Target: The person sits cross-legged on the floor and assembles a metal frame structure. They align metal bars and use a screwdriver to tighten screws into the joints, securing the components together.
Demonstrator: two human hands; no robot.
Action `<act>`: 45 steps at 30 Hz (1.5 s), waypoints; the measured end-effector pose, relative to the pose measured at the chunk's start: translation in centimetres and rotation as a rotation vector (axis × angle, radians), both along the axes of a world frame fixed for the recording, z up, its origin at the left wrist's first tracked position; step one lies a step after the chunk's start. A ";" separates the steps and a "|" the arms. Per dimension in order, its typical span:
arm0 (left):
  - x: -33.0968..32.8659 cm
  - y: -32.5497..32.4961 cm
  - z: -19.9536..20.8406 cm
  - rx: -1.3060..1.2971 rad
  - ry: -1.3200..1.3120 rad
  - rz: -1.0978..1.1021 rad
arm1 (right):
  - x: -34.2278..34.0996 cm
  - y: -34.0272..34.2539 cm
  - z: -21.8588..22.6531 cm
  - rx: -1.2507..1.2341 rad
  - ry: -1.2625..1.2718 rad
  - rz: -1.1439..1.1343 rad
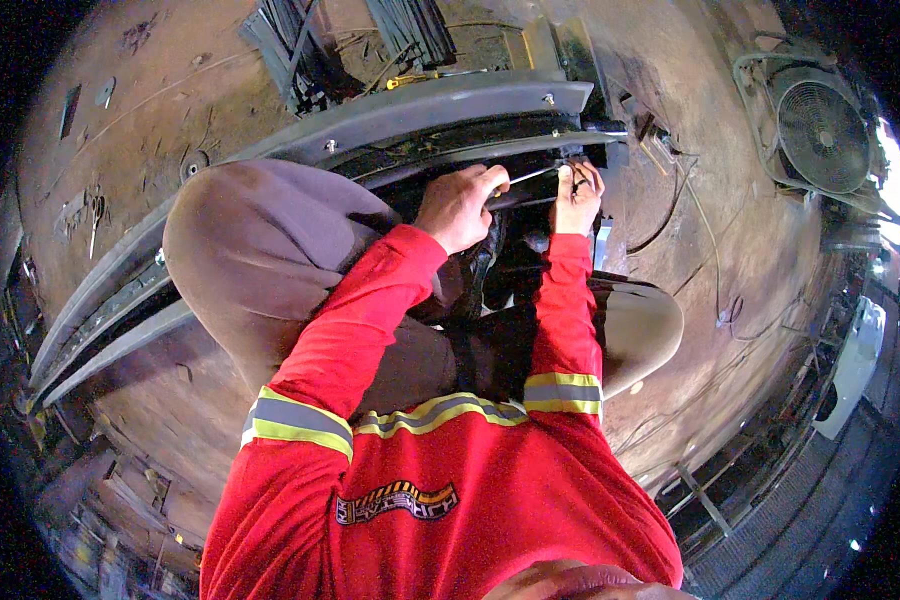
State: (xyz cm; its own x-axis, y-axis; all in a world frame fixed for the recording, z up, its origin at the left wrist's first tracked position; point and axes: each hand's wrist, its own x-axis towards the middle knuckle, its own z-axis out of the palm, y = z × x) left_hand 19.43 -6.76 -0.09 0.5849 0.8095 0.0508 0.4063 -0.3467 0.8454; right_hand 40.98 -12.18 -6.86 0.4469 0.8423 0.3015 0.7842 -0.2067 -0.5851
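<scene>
My left hand is closed around the handle of a screwdriver. Its thin shaft points right, toward the fingertips of my right hand. Those fingers are bent and pinched together by the shaft's tip, at the right end of a long, curved metal bar. What they pinch is too small and dark to make out. Behind this bar runs a wider grey curved beam with bolts along it. Both pieces lie across the floor in front of my bent knees.
Bundles of dark metal strips lie beyond the beam, near a yellow-handled screwdriver. A round floor fan stands far right. Cables trail over the brown floor on the right. Scissors lie at left.
</scene>
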 end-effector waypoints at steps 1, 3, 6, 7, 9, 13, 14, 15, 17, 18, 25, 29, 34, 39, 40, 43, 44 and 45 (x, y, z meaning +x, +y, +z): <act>-0.2 0.3 -0.2 0.005 -0.008 0.006 | -0.3 0.1 0.0 0.017 0.032 -0.011; -0.5 0.3 -0.5 0.040 0.016 0.027 | -0.6 0.1 0.3 0.049 0.043 -0.009; -0.3 0.2 -1.0 0.050 -0.023 0.053 | -0.3 0.2 0.0 0.052 0.005 0.004; -0.2 0.1 -1.1 0.053 -0.026 0.060 | -0.3 0.3 -0.1 0.060 -0.016 -0.003; -0.1 0.0 -1.2 0.059 -0.031 0.076 | -0.4 0.2 -0.2 0.053 0.000 -0.010; 0.6 -0.3 -2.3 0.083 -0.058 0.146 | -0.1 0.3 -0.5 0.055 0.019 -0.016; 0.6 -0.3 -2.2 0.083 -0.052 0.148 | 0.0 0.3 -0.4 0.057 0.023 -0.010; 0.6 -0.3 -2.2 0.084 -0.046 0.150 | 0.0 0.3 -0.4 0.059 0.027 -0.004; 0.7 -0.4 -1.6 0.100 0.018 0.117 | 0.3 0.2 -0.5 0.028 -0.055 0.013; 0.7 -0.5 -1.3 0.108 0.050 0.100 | 0.5 0.1 -0.5 0.023 -0.022 0.007; 1.7 -0.6 0.4 0.087 0.008 0.159 | -1.3 0.1 1.4 -0.014 0.140 -0.067; 2.3 0.0 3.8 0.017 0.002 0.125 | -0.9 -0.3 0.2 0.031 0.298 -0.078; 2.7 0.5 6.8 -0.078 -0.164 0.049 | 1.6 -1.0 -1.8 -0.055 0.092 0.135; 3.5 -1.0 8.4 -0.061 -0.349 0.098 | 1.7 -0.8 -2.1 0.005 -0.094 0.224; 4.2 -1.2 8.5 -0.003 -0.422 0.069 | 1.2 -0.9 -1.5 -0.003 -0.083 0.210; 8.4 -2.3 9.2 0.196 -0.289 0.051 | 1.2 -2.0 0.1 -0.018 -0.090 0.147; 9.7 -1.9 9.5 0.267 -0.217 0.008 | 1.1 -2.2 0.1 -0.024 -0.092 0.135; 11.5 -1.3 9.9 0.286 -0.025 -0.116 | 1.2 -2.6 0.2 -0.030 -0.096 0.116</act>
State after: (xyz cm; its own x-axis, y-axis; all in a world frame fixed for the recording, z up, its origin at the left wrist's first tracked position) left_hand 30.97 -8.03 9.76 0.6680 0.6884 0.2826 0.3308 -0.6149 0.7159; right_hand 42.21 -14.82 -6.71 0.3161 0.8960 0.3117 0.8558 -0.1275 -0.5014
